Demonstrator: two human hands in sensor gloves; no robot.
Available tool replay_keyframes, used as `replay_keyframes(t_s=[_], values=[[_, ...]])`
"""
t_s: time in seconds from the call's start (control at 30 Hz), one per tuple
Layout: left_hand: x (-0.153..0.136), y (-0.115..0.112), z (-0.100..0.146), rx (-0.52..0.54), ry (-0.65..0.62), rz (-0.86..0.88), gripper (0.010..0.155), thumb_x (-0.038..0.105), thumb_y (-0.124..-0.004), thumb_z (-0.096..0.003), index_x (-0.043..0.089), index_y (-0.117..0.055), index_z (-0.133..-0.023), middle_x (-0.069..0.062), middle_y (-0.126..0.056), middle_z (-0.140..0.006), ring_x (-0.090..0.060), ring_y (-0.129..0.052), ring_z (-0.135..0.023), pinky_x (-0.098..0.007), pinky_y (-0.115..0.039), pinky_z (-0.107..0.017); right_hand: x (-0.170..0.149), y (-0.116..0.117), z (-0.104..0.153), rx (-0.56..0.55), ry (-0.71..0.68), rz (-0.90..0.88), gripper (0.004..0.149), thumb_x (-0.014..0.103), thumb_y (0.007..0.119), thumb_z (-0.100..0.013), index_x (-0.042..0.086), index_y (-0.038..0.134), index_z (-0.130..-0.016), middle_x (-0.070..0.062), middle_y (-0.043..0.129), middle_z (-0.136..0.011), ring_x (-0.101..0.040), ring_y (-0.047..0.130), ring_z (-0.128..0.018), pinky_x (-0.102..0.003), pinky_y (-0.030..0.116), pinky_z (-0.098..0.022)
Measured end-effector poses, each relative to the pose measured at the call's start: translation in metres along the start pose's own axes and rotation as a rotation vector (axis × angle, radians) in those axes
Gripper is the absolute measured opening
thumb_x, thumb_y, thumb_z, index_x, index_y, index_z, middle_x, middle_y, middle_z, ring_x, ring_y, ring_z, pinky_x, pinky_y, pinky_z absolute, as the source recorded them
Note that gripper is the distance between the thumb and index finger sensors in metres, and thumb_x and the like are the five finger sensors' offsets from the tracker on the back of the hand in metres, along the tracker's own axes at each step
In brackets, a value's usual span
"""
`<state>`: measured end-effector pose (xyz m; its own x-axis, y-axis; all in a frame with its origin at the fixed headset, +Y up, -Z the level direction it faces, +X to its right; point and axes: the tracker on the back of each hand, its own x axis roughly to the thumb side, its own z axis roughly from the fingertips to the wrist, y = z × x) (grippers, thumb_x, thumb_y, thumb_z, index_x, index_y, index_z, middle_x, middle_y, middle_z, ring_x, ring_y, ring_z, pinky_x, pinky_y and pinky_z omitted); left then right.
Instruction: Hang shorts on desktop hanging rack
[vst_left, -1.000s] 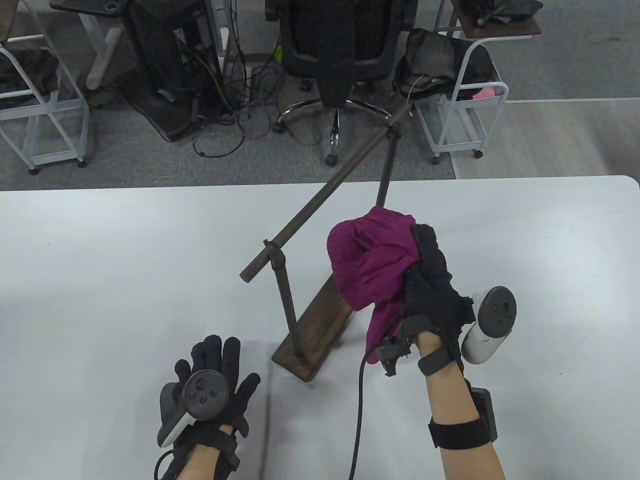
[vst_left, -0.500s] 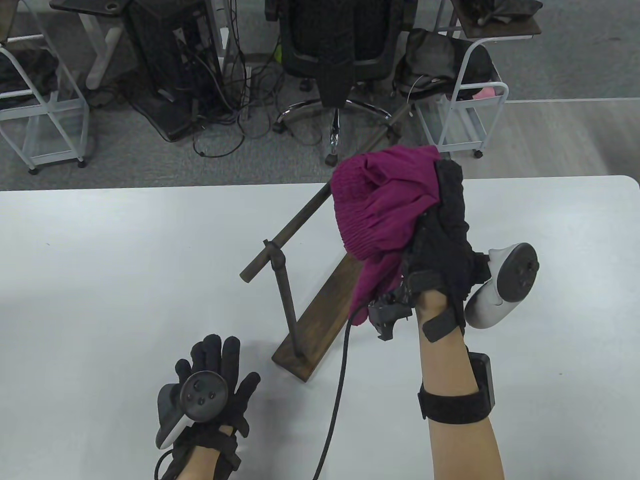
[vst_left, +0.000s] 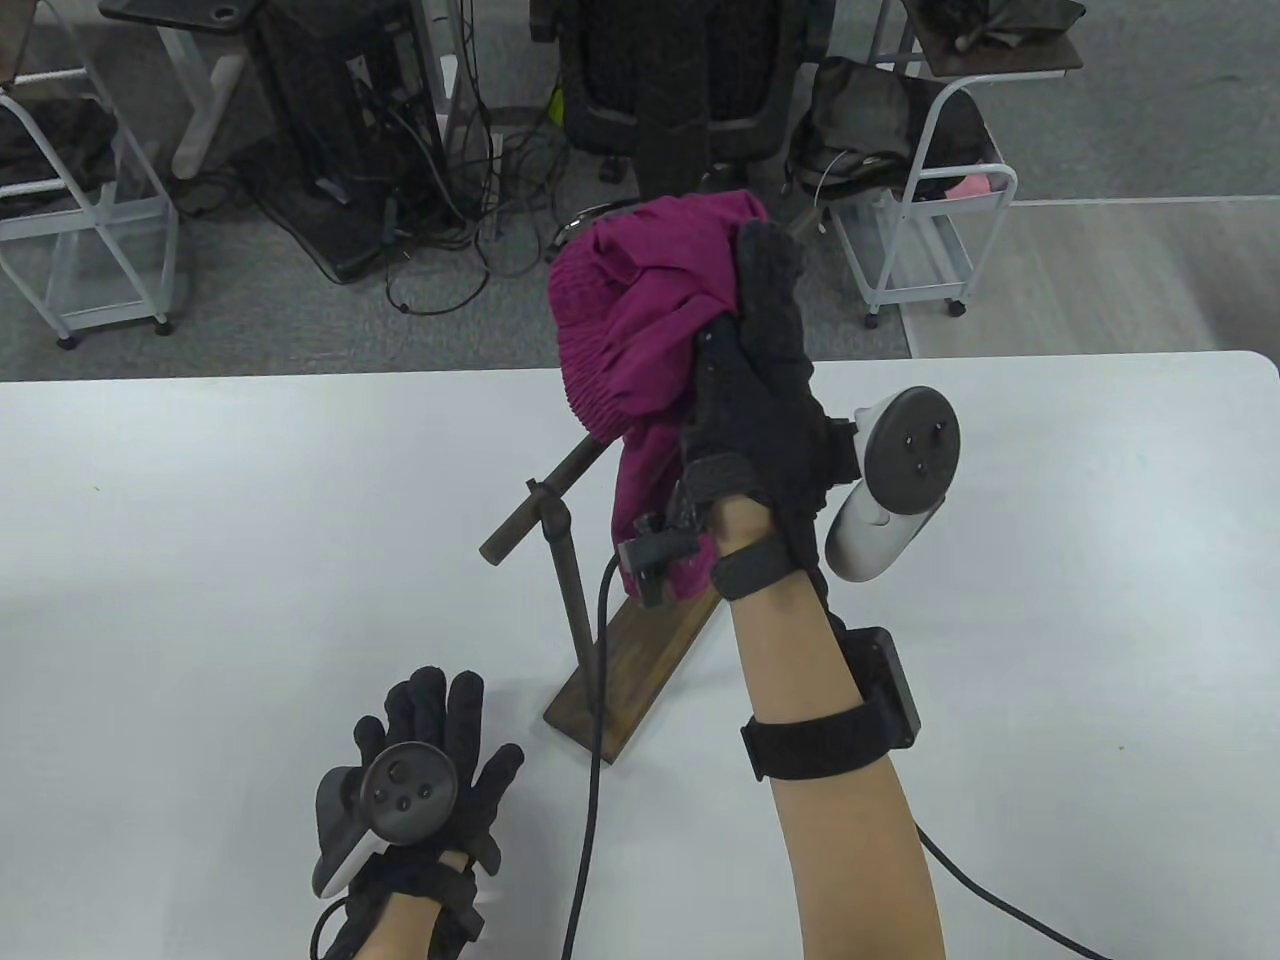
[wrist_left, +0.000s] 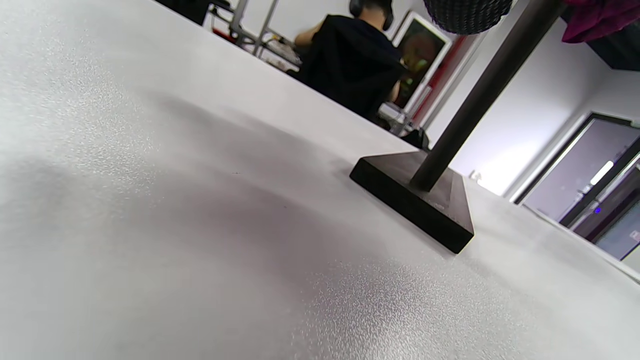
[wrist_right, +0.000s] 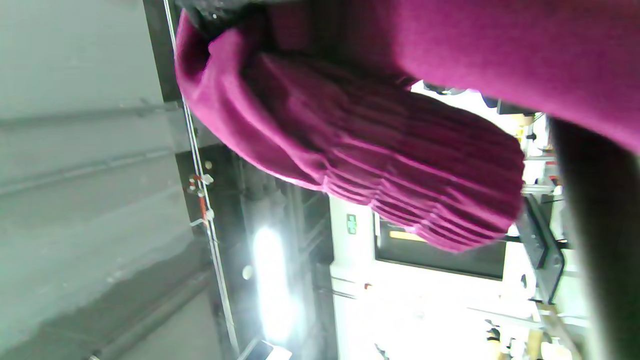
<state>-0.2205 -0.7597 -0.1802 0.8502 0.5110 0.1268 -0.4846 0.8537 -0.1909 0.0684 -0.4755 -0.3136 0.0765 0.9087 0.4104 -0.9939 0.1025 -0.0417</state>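
Table view, centre of frame: my right hand (vst_left: 760, 400) has its fingers clenched on the bunched magenta shorts (vst_left: 640, 320), held above the rack (vst_left: 575, 570), over the upper stretch of its bar. Left hand (vst_left: 420, 770) lies flat on the bench (vst_left: 200, 560) at lower left, fingers released, holding nothing. Risk, as I judge it: the wad stays balled and slides off the smooth, slanted dark bar, or a tug tips the narrow wooden base. Fabric looks soft, with a ribbed, gathered waistband; bench surface is matte white.
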Motion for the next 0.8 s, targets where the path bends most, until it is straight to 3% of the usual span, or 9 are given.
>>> replay_keyframes(t_s=[0.2,0.27,0.33,0.57,0.7,0.8], values=[[0.0,0.0,0.0,0.006,-0.005,0.001,0.079,0.051,-0.058,-0.0611,0.008,-0.021,-0.116,-0.032,-0.006,-0.115,-0.06,-0.011,-0.106,-0.08,-0.006,-0.067,-0.004,0.006,-0.003,0.058,-0.012,0.3,0.053,0.034,0.065,-0.067,0.032,0.036,-0.111,-0.008,0.041,-0.116,-0.029,0.053,-0.103,-0.048,0.039,-0.083],[0.001,0.0,0.0,0.0,-0.008,0.001,0.079,0.052,-0.057,-0.0612,0.008,-0.021,-0.116,-0.032,-0.006,-0.115,-0.06,-0.011,-0.106,-0.08,-0.006,-0.067,-0.002,0.008,-0.002,0.091,-0.001,0.519,0.053,0.034,0.065,-0.066,0.031,0.038,-0.111,-0.009,0.043,-0.115,-0.03,0.054,-0.102,-0.048,0.039,-0.082],[0.001,-0.001,-0.001,-0.005,-0.009,0.0,0.079,0.052,-0.057,-0.0612,0.008,-0.021,-0.116,-0.032,-0.006,-0.115,-0.06,-0.011,-0.106,-0.08,-0.006,-0.067,-0.001,0.009,0.0,0.101,0.006,0.631,0.052,0.035,0.066,-0.066,0.031,0.04,-0.111,-0.009,0.042,-0.116,-0.031,0.052,-0.103,-0.049,0.037,-0.083],[0.001,0.0,0.0,0.0,-0.013,0.004,0.079,0.051,-0.057,-0.0611,0.008,-0.021,-0.116,-0.032,-0.006,-0.115,-0.06,-0.011,-0.106,-0.08,-0.006,-0.067,-0.002,0.015,0.005,0.173,-0.018,0.757,0.048,0.034,0.067,-0.065,0.031,0.048,-0.109,-0.009,0.04,-0.117,-0.033,0.044,-0.106,-0.051,0.03,-0.084],[0.002,-0.001,0.001,-0.002,-0.015,0.007,0.079,0.051,-0.057,-0.0611,0.008,-0.021,-0.116,-0.032,-0.006,-0.115,-0.06,-0.011,-0.106,-0.08,-0.006,-0.067,-0.002,0.015,0.004,0.289,0.019,0.778,0.052,0.045,0.065,-0.063,0.029,0.05,-0.111,-0.012,0.026,-0.121,-0.038,0.026,-0.111,-0.057,0.013,-0.084],[0.002,0.0,0.001,-0.001,-0.018,0.009,0.079,0.051,-0.057,-0.0611,0.008,-0.021,-0.116,-0.032,-0.006,-0.115,-0.06,-0.011,-0.106,-0.08,-0.006,-0.067,-0.003,0.013,0.005,0.309,0.023,0.798,0.055,0.051,0.063,-0.062,0.032,0.049,-0.112,-0.01,0.021,-0.122,-0.038,0.019,-0.112,-0.058,0.006,-0.083]])
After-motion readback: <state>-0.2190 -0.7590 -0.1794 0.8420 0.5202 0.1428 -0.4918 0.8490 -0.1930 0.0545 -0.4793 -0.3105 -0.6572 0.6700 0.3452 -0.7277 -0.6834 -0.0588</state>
